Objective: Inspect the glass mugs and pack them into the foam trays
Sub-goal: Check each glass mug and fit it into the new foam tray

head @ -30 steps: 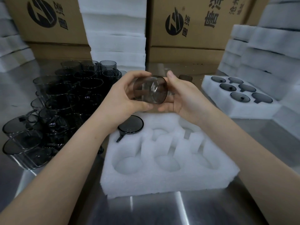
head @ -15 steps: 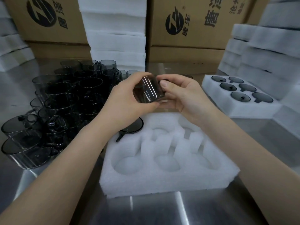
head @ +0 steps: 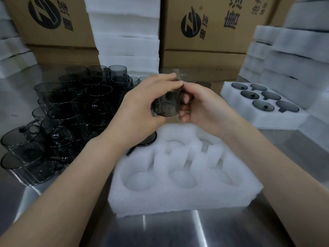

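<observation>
A smoky grey glass mug (head: 166,106) hangs in the air above the back of a white foam tray (head: 178,195). My left hand (head: 142,107) grips its body from the left and over the top. My right hand (head: 201,106) holds it from the right, fingers curled at its handle. The foam tray has several round pockets; one mug (head: 147,139) sits in its back left pocket, mostly hidden by my left wrist. A crowd of loose grey glass mugs (head: 71,111) stands on the steel table to the left.
A second foam tray (head: 267,118) filled with several mugs lies at the right. Stacks of white foam trays (head: 126,32) and cardboard boxes (head: 204,27) line the back; more foam stacks (head: 293,56) rise at the right. Bare steel table (head: 178,232) lies in front.
Both hands turned the mug: its open end faced me a second ago, then its side, and now it sits lower between my closed-in fingers. The hands drew closer together.
</observation>
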Available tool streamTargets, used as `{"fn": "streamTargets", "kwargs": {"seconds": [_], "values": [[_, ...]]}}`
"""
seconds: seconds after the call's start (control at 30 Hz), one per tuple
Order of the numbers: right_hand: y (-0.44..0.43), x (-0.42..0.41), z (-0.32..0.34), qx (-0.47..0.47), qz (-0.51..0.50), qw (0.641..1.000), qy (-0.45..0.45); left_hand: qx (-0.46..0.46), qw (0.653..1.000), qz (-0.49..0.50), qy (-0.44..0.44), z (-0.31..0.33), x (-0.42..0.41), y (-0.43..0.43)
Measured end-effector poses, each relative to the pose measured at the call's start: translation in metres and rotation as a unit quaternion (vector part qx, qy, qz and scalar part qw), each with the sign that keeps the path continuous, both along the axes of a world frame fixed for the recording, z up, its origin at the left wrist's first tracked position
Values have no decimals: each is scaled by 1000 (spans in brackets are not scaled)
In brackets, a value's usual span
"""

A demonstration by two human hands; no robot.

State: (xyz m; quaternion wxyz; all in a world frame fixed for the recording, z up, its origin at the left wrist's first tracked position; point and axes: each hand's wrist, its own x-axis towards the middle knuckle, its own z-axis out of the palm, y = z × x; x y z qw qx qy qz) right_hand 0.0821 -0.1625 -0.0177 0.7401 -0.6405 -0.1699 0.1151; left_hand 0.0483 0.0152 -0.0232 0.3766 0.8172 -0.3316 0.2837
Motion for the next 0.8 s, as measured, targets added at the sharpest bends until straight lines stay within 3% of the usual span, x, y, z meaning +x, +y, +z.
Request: {"fn": "streamTargets", "kwargs": {"seconds": [0.13,0.27,0.47,0.63,0.8], "values": [[-2,1,0,60,69,996,9,-28,999,-11,11,1,-2,1],[-5,0,1,118,136,984,-8,-147,984,-32,96,2,-1,4],[-1,0,-4,137,104,982,-79,-250,949,-89,169,0,6,3],[-1,2,-4,119,54,990,-61,-244,944,-97,201,-1,5,-1],[-3,2,0,84,69,994,7,-142,978,-50,142,2,0,2]]}}
